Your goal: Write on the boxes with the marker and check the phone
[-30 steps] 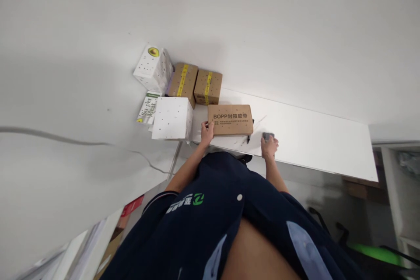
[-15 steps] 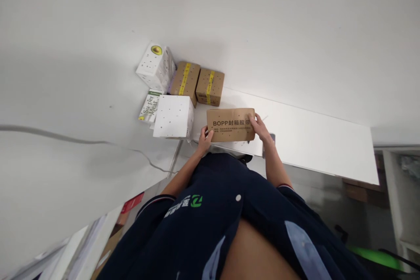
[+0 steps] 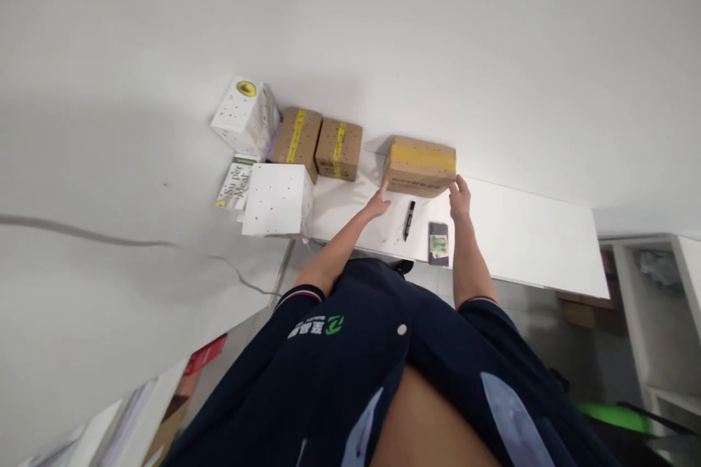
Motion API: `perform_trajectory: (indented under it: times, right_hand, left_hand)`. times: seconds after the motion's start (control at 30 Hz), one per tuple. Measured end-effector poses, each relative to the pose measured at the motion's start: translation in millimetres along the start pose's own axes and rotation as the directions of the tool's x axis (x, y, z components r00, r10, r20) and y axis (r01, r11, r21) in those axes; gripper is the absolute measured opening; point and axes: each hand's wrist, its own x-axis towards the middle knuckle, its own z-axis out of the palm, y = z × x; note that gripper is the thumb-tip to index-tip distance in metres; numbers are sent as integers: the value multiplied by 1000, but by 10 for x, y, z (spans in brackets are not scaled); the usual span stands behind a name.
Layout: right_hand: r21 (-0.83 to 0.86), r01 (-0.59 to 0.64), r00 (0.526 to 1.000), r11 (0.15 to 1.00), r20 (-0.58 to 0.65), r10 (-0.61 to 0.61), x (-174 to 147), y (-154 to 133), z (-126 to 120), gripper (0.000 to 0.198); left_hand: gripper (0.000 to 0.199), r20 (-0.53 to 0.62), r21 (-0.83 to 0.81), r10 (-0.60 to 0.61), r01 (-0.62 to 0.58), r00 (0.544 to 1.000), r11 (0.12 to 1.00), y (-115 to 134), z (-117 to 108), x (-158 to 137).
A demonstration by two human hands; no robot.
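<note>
A brown cardboard box (image 3: 420, 169) with a yellow tape strip along its top and dark printing on its front sits at the back of the white table, close to the wall. My left hand (image 3: 377, 203) is at its lower left corner, index finger stretched along the edge and thumb apart. At the box's right end, my right hand (image 3: 460, 197) has its fingers against the side. Between my arms lie a black marker pen (image 3: 409, 220) and a phone (image 3: 439, 244) with a green note on its back.
Left of the box stand two taped brown boxes (image 3: 339, 149), a white dotted box (image 3: 277, 199) and a white box with an avocado picture (image 3: 246, 117). The white table (image 3: 531, 233) runs along the wall to the right. An open shelf unit (image 3: 651, 306) stands beyond its end.
The box has moved from close to my body forward and right, onto the table by the wall. It has turned so its taped top shows. The marker and phone are now uncovered.
</note>
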Motion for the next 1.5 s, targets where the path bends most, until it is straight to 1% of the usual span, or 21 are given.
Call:
perform_trajectory:
  times: [0.07, 0.13, 0.2, 0.23, 0.27, 0.33, 0.37, 0.43, 0.5, 0.57, 0.63, 0.73, 0.8, 0.87, 1.0, 1.07, 1.13, 1.23, 1.37, 1.43, 1.5]
  right_hand:
    - [-133, 81, 995, 988, -44, -87, -88, 18, 79, 54]
    - [-309, 205, 974, 928, -24, -224, -226, -36, 233, 52]
    - [-469, 350, 933, 811, 103, -344, -378, -165, 466, 51]
    - [-539, 414, 908, 734, 187, -375, -447, -249, 605, 51]
    - [-601, 466, 883, 650, 270, -384, -504, -339, 751, 53]
    - [-688, 514, 856, 512, 369, -362, -567, -503, 1032, 55]
    - [-703, 536, 842, 466, 410, -350, -571, -565, 1150, 56]
    - [-708, 564, 825, 424, 467, -318, -524, -631, 1312, 57]
    - [-699, 575, 818, 426, 492, -298, -434, -621, 1355, 54]
    - [-701, 564, 826, 436, 481, -294, -340, -561, 1284, 50]
    - [-726, 530, 848, 439, 439, -297, -272, -477, 1122, 47]
    - [-786, 441, 894, 433, 347, -282, -223, -348, 784, 45]
    - [-815, 391, 917, 427, 304, -259, -199, -273, 546, 45]
    - [-830, 372, 925, 415, 295, -238, -160, -217, 334, 46]
    - [-863, 287, 957, 417, 240, -162, -13, -176, 53, 48]
    - [-862, 242, 970, 446, 203, -133, 60, -185, -12, 48]
    - [-837, 224, 974, 500, 172, -149, 86, -200, -32, 47]
    - [-746, 264, 962, 612, 160, -219, -30, -198, 18, 50]
    - [-549, 397, 918, 735, 233, -321, -434, -84, 219, 54]
    - [-466, 414, 909, 782, 264, -323, -665, 8, 356, 52]
    - [-392, 400, 906, 828, 304, -294, -865, 93, 493, 50]
  left_hand:
    - [82, 23, 34, -16, 15, 1000, 999, -36, 25, -19]
    - [79, 15, 64, -33, 32, 999, 997, -98, 28, -98]
    - [73, -2, 99, -58, 58, 998, 993, -161, 16, -197]
    - [69, -13, 122, -72, 74, 997, 990, -187, 5, -244]
    - [64, -28, 147, -88, 91, 996, 985, -208, -9, -286]
    - [56, -74, 196, -109, 121, 991, 973, -226, -57, -349]
    - [52, -106, 219, -110, 131, 988, 967, -224, -94, -371]
    - [49, -184, 259, -94, 140, 978, 956, -194, -204, -395]
    - [49, -264, 285, -63, 140, 962, 948, -143, -363, -400]
    - [51, -351, 316, -14, 132, 936, 940, -83, -555, -388]
    - [53, -454, 374, 59, 130, 889, 918, -30, -752, -364]
    - [57, -588, 457, 151, 173, 795, 872, 34, -999, -308]
    - [66, -621, 486, 170, 206, 765, 850, 75, -1115, -258]
    - [78, -612, 511, 161, 233, 774, 828, 124, -1196, -194]
    - [95, -534, 543, 79, 270, 842, 795, 236, -1271, -37]
    - [100, -509, 548, 34, 293, 860, 784, 286, -1260, 46]
    - [103, -521, 531, -8, 332, 853, 780, 323, -1220, 128]
    - [104, -573, 486, -36, 375, 819, 790, 359, -1143, 246]
    - [97, -609, 439, -68, 407, 791, 801, 388, -1100, 350]
    - [95, -599, 426, -75, 397, 797, 813, 391, -1096, 327]
    - [95, -567, 436, -42, 343, 822, 832, 370, -1065, 212]
